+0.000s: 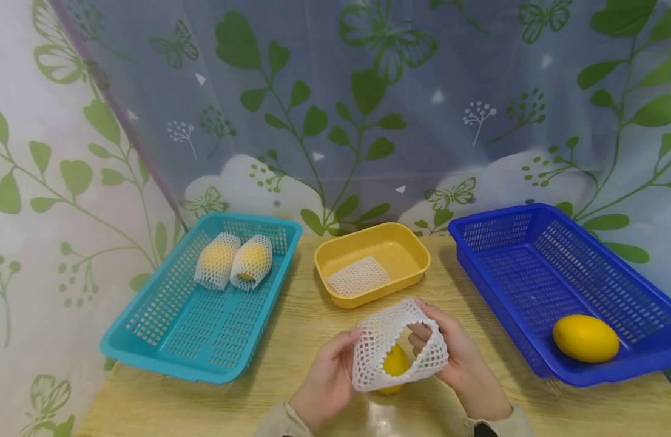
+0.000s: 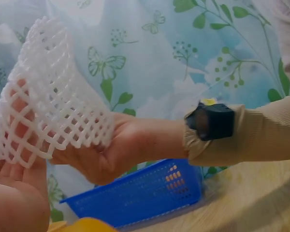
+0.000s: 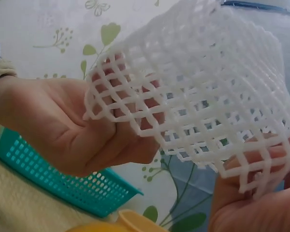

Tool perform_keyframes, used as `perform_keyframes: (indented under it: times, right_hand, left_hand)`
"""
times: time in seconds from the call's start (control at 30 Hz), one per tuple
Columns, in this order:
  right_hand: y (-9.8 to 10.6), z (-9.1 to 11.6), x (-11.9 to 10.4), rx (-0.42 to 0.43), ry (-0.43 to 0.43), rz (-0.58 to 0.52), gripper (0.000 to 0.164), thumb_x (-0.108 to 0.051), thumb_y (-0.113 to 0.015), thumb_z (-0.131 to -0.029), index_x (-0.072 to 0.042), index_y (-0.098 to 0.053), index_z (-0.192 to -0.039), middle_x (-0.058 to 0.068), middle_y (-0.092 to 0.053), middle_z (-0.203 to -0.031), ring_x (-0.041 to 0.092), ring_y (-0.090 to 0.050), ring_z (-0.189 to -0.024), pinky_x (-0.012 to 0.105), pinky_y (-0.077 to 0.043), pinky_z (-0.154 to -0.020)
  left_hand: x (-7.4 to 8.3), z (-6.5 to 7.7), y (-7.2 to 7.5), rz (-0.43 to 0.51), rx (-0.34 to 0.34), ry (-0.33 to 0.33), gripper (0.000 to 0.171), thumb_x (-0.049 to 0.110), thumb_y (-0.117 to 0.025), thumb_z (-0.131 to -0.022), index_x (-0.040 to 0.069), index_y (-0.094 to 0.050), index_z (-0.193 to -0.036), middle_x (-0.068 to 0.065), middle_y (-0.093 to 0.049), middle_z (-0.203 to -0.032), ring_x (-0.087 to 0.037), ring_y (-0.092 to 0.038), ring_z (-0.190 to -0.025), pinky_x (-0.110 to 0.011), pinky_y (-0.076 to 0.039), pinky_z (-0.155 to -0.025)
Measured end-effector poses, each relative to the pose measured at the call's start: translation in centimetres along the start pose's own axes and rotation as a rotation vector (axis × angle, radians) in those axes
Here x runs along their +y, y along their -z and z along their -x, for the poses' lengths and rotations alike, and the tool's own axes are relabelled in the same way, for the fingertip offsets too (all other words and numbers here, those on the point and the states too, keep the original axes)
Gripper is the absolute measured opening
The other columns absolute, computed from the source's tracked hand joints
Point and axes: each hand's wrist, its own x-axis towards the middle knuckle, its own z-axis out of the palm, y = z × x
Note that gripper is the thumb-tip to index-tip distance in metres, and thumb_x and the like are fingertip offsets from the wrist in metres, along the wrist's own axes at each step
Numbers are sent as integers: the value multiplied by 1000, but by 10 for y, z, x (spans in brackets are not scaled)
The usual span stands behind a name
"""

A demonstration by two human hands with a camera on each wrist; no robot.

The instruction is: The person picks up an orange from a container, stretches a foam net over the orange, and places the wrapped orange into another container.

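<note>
A white foam net sleeve is stretched between both hands, its round mouth spread wide. My left hand grips its left side, thumb on the outside of the mesh. On the right, my right hand holds the other edge, with fingers inside the mouth. Both wrist views show the mesh with fingers showing through its holes. Below the sleeve, a yellow, mango-like fruit rests on the table, partly hidden and seen through the opening.
At left, a teal basket holds two yellow fruits in foam nets. A yellow tray at the back contains another flat foam net. To the right stands a blue basket with one bare yellow fruit.
</note>
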Motion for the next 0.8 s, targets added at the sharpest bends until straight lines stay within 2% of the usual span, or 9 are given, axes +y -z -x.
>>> perform_keyframes:
  times: [0.13, 0.2, 0.3, 0.47, 0.57, 0.7, 0.8]
  right_hand:
    - [10, 6, 0, 100, -21, -23, 42, -20, -22, -110, -6, -61, -102, -1, -65, -76, 7, -61, -63, 17, -48, -58]
    - [17, 8, 1, 140, -26, -49, 40, -19, -23, -110, -5, -60, -104, 1, -67, -81, 9, -65, -68, 19, -53, -61]
    - [29, 10, 5, 183, -29, -49, 39, -17, -25, -110, -4, -61, -105, 3, -69, -90, 9, -67, -77, 20, -54, -68]
    - [48, 13, 15, 248, -75, 44, 39, -19, -27, -109, -7, -64, -108, 2, -68, -102, 10, -65, -93, 23, -54, -82]
    - [57, 13, 22, 293, -105, 85, 39, -21, -28, -109, -8, -65, -107, 2, -68, -102, 10, -64, -95, 24, -53, -84]
    - [65, 11, 29, 377, -122, 166, 35, -22, -32, -109, -10, -64, -103, 0, -66, -98, 9, -63, -91, 23, -53, -83]
    - [71, 12, 34, 435, -107, 239, 30, -19, -34, -108, -12, -62, -101, -2, -64, -97, 7, -61, -90, 21, -51, -83]
  left_hand:
    - [0, -11, 12, 49, 111, -43, 37, 22, -44, -104, -2, -45, -132, -8, -66, -118, -15, -65, -106, -27, -49, -97]
    - [-2, -16, 18, 44, 144, -39, 38, 22, -45, -104, -3, -45, -133, -8, -68, -117, -15, -66, -104, -27, -50, -95]
    - [-7, -20, 28, 12, 171, -25, 37, 19, -45, -103, -2, -41, -133, -8, -68, -115, -15, -67, -103, -27, -51, -93]
    - [-14, -23, 46, -28, 194, -6, 28, 16, -46, -102, 3, -41, -125, -6, -69, -110, -13, -68, -97, -26, -54, -87]
    - [-16, -25, 58, -49, 204, 7, 23, 16, -46, -102, 6, -40, -121, -5, -69, -106, -12, -69, -95, -25, -54, -85]
    - [-21, -29, 72, -99, 211, 16, 25, 17, -47, -102, 7, -37, -122, -3, -67, -108, -11, -68, -95, -25, -54, -85]
    - [-24, -32, 80, -148, 207, 4, 23, 17, -49, -101, 5, -42, -120, -4, -65, -108, -10, -66, -94, -24, -54, -84]
